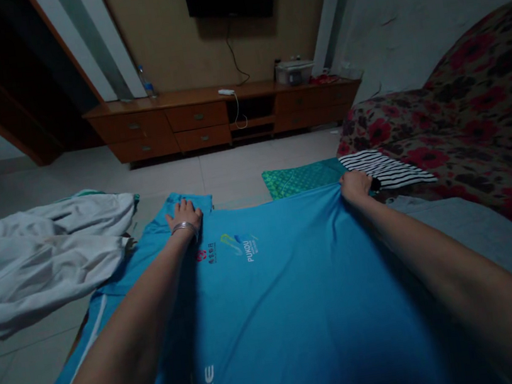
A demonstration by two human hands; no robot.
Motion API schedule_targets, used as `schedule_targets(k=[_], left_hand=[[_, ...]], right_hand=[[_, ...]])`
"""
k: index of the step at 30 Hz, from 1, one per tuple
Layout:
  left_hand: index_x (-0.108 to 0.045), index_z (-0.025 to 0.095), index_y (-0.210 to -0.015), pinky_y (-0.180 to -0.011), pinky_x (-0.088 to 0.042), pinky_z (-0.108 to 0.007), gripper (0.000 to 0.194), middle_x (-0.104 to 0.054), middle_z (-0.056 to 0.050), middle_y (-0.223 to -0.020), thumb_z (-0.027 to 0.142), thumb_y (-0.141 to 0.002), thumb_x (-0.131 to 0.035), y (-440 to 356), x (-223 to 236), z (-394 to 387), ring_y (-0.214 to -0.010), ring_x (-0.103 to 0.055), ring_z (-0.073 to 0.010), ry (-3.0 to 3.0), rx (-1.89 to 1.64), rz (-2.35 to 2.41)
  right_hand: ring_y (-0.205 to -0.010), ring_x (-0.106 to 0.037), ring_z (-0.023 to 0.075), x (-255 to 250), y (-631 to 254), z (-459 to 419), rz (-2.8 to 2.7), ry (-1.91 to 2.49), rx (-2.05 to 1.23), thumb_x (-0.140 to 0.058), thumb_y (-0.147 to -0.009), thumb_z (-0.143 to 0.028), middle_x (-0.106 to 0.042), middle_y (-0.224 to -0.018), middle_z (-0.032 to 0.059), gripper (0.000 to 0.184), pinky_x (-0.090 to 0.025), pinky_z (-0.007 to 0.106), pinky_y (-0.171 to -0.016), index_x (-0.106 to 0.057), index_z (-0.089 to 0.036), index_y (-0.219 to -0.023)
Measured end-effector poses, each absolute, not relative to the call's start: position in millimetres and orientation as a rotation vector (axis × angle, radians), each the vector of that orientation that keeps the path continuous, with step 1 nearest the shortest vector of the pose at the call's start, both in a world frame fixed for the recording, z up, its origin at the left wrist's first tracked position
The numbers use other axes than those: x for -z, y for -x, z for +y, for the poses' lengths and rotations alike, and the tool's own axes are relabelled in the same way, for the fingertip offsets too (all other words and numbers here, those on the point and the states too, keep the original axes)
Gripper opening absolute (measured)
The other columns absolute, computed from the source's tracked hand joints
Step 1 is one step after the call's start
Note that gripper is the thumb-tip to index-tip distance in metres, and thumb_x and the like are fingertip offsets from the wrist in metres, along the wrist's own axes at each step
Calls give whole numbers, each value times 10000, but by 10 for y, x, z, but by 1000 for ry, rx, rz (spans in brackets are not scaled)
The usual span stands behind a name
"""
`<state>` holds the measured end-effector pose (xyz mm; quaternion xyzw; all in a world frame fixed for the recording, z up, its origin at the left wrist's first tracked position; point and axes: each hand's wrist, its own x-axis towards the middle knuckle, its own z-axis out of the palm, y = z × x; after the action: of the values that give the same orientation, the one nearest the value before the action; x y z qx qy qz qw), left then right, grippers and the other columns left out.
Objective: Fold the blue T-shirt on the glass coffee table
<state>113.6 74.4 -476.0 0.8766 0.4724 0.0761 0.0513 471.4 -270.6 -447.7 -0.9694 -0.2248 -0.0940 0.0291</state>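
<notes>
A blue T-shirt (279,290) with printed logos and white lettering lies spread out in front of me, its collar and sleeve side toward the left. My left hand (185,216), with silver bangles at the wrist, rests flat on the shirt near its far left part, fingers spread. At the far right corner my right hand (354,184) pinches the shirt's edge, and the cloth creases away from that grip. A dark band circles the right wrist. The shirt's near end runs out of view at the bottom.
White clothing (40,254) lies to the left. Beyond the shirt are a green patterned cloth (301,176) and a black-and-white striped cloth (386,168). Grey fabric (476,237) and a floral-covered sofa (474,117) stand right. A wooden TV cabinet (133,130) lines the far wall.
</notes>
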Motion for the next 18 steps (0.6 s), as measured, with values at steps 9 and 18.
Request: schedule_targets(k=[9,18], left_hand=[[-658,156,-1001,-927,-376,-485,290,-629,-139,-1110,345,-830,-519,-1191,4431,1025,-1107,-494,-292,-2673,-70,1494],[-554,70,-1153,-862,-417,-478,439,-561,-205,-1212,370,-877,-390,-1072,4398,1022,-1066,-525,-296,-2460,-656,1648]], right_hand=[[-962,-533,241,4526,-4742,-2669,-874,2873,222,-442,-892,-246,-643,-1038,124,283,-373,313,-759,-703,-173,-974],[-977,-505,245,4571,-4812,-2591,-794,2858,244,-385,-901,-232,-621,-1061,146,333,-358,321,-773,-694,-144,-987]])
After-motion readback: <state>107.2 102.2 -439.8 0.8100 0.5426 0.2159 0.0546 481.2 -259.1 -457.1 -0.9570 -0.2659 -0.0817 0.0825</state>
